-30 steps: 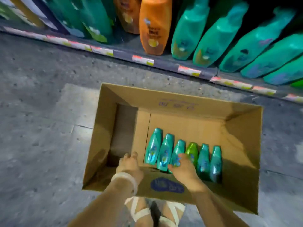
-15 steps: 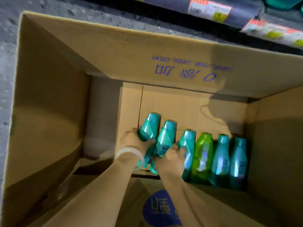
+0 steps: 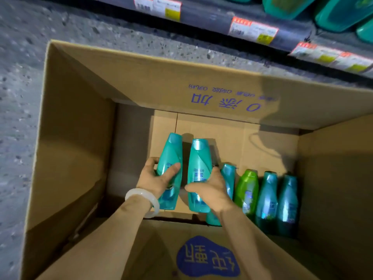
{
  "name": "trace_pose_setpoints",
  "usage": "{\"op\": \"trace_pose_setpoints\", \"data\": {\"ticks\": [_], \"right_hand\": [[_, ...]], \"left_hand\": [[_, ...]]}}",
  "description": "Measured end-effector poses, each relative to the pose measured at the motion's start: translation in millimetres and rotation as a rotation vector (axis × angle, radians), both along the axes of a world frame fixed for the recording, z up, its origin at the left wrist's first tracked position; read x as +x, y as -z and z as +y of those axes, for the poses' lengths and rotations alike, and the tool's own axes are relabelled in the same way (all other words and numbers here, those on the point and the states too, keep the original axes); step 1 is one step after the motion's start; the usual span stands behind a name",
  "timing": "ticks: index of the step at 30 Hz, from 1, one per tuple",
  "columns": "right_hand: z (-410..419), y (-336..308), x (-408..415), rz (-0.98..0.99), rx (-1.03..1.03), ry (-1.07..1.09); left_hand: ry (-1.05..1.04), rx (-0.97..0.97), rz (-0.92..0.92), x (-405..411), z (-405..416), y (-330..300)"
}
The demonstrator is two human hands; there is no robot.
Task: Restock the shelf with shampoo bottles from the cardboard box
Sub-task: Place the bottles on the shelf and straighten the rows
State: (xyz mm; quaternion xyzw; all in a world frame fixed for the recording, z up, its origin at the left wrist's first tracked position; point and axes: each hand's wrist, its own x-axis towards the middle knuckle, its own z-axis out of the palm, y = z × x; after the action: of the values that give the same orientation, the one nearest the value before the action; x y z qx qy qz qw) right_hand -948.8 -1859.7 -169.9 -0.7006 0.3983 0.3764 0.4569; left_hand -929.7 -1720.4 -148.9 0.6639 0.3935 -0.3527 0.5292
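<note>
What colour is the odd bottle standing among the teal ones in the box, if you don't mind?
Bright green bottle, clearest in the head view.

The tall brown cardboard box (image 3: 66, 150) carries blue printed characters, and a white bangle (image 3: 141, 196) rings the left hand's wrist. Glossy teal plastic bottles (image 3: 170, 158) sit in both hands; right of the right hand stands a lime-green bottle (image 3: 247, 186) among teal ones.

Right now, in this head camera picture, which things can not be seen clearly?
- Teal bottle standing third in the row: the right hand covers its lower part.
- Price tags on the shelf edge: print too small and blurred.
- Shelf bottles: cut off by the top edge.
- Left-hand bottle: fingers cover part of its label.
- Cardboard box: cut off below.
</note>
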Motion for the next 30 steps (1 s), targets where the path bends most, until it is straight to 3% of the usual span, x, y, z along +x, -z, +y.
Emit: {"op": "trace_pose_setpoints", "data": {"ticks": [6, 14, 20, 24, 30], "right_hand": [[-38, -126, 19, -0.131, 0.034, 0.173], [-70, -383, 57, -0.408, 0.104, 0.194], [-90, -571, 61, -0.656, 0.115, 0.161], [-102, -687, 44, -0.808, 0.01, 0.188], [-144, -815, -6, -1.003, -0.068, 0.287]], "left_hand": [[0.073, -0.033, -0.089, 12, -11, -116], [0.03, -0.222, -0.322, 61, -33, -348], [0.186, -0.299, -0.619, 72, -53, -527], [0.317, -0.359, -0.806, 65, -67, -642], [0.508, -0.408, -1.023, 51, -110, -779]]}}
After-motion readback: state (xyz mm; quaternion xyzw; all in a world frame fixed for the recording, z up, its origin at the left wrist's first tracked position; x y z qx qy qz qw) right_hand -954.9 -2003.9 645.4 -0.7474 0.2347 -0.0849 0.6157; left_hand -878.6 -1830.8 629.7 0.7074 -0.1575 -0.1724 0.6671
